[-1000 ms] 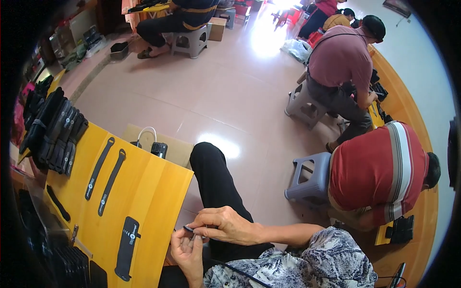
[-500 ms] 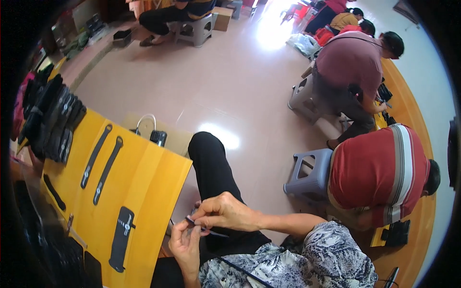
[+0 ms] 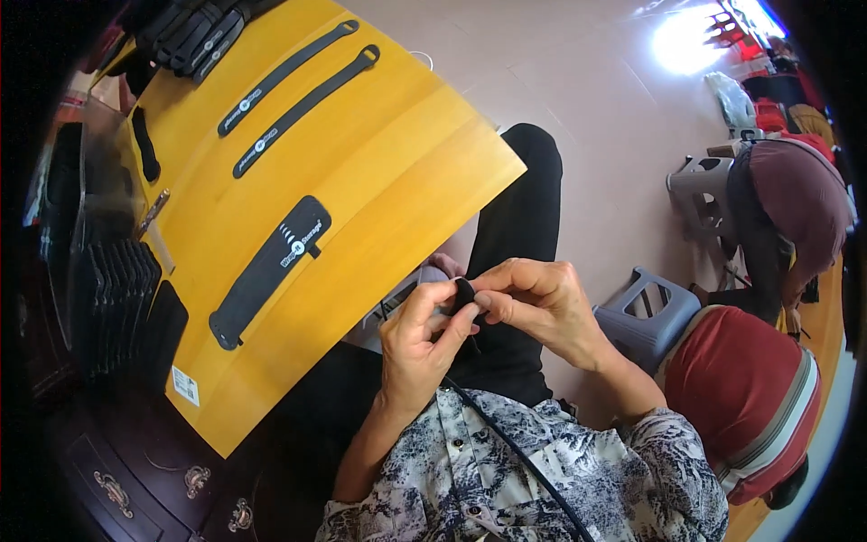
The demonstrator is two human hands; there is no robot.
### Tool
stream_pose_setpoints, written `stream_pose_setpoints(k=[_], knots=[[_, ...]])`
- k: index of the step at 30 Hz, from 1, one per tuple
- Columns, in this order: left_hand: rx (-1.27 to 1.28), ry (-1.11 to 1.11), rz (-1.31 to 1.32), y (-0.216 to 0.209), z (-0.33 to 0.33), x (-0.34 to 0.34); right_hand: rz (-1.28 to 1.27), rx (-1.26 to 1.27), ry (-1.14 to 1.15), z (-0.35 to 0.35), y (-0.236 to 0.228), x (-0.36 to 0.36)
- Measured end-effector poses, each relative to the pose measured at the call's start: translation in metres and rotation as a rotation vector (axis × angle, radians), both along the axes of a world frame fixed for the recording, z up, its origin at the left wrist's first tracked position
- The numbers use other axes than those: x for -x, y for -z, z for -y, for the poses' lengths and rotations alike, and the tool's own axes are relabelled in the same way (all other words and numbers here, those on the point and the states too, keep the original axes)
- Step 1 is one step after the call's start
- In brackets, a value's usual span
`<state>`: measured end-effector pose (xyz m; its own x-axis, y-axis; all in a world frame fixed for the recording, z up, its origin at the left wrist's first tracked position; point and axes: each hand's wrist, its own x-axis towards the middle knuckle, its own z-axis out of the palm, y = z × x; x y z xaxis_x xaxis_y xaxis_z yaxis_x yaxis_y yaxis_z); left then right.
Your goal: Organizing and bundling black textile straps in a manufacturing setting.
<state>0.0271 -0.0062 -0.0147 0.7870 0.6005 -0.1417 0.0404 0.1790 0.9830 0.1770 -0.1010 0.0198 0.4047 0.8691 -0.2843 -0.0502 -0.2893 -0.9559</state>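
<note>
My left hand [image 3: 417, 336] and my right hand [image 3: 539, 305] meet above my lap, just off the edge of the yellow tabletop. Between them is a small black strap end [image 3: 464, 294], pinched by the fingertips of both hands. Most of this strap is hidden by the fingers. On the tabletop, a wide black strap [image 3: 262, 280] with white print and a small side tab lies closest to my left hand. Two long, narrow black straps [image 3: 284, 79] with loop ends lie farther off.
Bundled black straps [image 3: 194, 41] are piled at the tabletop's far left corner. A short black strip [image 3: 144, 144] and a white label [image 3: 185, 386] lie along its left side, beside stacked black pieces [image 3: 113, 298]. Co-workers sit at right, near a grey stool [image 3: 646, 316].
The view has turned, so the tabletop now shows larger and the co-workers sit farther right. Both hands still pinch the small black piece; the thin pointed thing below them no longer shows plainly.
</note>
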Motion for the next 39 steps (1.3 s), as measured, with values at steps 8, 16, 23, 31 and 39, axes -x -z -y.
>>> stream_pose_setpoints(k=[8,16,23,31,39], knots=[[-0.005,-0.085,-0.011,0.003,0.005,-0.003,0.4,-0.047,-0.124,-0.005,-0.011,-0.005],[-0.01,-0.099,0.062,0.005,0.004,-0.004,0.337,0.014,-0.104,-0.005,-0.015,-0.005],[-0.142,-0.046,0.063,0.003,0.003,-0.001,0.069,0.07,0.026,-0.005,-0.009,0.002],[-0.115,-0.024,0.012,0.007,0.004,-0.001,0.162,0.117,-0.165,-0.013,-0.014,-0.009],[-0.209,0.014,-0.028,0.009,0.004,0.004,0.422,0.066,-0.488,-0.02,-0.011,-0.023]])
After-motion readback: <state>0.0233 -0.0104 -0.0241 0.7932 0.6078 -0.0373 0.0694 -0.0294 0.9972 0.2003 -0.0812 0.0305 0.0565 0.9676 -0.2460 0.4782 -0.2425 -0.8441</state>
